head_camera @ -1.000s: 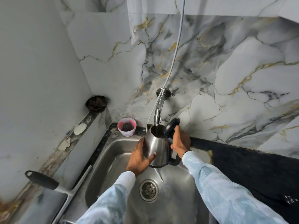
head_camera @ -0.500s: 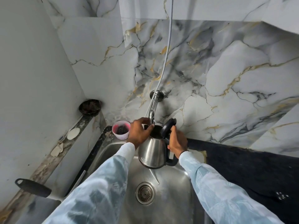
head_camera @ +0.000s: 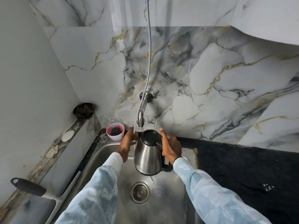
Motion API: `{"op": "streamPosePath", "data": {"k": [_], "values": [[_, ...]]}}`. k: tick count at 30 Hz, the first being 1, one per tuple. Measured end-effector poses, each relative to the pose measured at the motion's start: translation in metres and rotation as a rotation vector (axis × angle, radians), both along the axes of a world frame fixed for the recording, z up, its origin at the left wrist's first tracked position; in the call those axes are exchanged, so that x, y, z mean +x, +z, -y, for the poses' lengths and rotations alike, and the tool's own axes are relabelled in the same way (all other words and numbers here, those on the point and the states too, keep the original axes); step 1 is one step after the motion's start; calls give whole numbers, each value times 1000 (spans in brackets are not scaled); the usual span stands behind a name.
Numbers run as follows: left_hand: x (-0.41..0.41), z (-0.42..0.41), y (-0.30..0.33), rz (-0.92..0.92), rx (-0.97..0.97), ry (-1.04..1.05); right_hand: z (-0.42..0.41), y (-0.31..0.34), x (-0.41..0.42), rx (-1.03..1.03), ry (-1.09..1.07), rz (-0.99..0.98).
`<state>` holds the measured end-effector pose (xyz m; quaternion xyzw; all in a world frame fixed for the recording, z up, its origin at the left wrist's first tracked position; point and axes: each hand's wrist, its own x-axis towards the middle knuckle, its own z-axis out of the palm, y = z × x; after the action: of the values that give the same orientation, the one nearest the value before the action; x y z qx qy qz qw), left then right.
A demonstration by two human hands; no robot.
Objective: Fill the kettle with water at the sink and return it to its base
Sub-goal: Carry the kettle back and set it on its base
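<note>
A steel kettle with a black lid and handle hangs over the steel sink, just below the chrome wall tap. Its lid lies flat over the top. My right hand is wrapped around the handle on the kettle's right side. On the left, my left hand is by the kettle's upper part, fingers stretched up towards the tap's mouth and holding nothing. A thin glint of water seems to hang under the tap. The kettle's base is out of view.
A pink cup with a dark scrubber stands at the sink's back left corner. A dark bowl sits on the left ledge. A black-handled squeegee lies front left. Black countertop runs right. The drain is below the kettle.
The lid, upright before, now lies shut on the kettle. My left hand went from the kettle's side up to the tap, then came down beside the kettle's top.
</note>
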<state>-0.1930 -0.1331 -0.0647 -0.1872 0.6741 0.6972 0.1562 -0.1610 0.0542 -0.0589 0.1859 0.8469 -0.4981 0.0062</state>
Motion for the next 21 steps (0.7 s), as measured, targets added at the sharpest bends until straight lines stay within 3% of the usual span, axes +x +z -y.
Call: {"op": "streamPosePath", "data": {"k": [2,6,12,17,21], "values": [[14,-8,-3,-16,-13,-53,-8,-1,5,24,0,-17],[25,-24,5,-144,-47,102,-19,21,10,62,18,-49],[20,-41,58,-294,-58,31,-49,73,13,-18,1,-129],[87,-97,44,-336,-73,-3,-115,65,80,48,-35,-114],[162,-170,8,-247,-9,-89,-188,37,163,117,-78,-46]]}}
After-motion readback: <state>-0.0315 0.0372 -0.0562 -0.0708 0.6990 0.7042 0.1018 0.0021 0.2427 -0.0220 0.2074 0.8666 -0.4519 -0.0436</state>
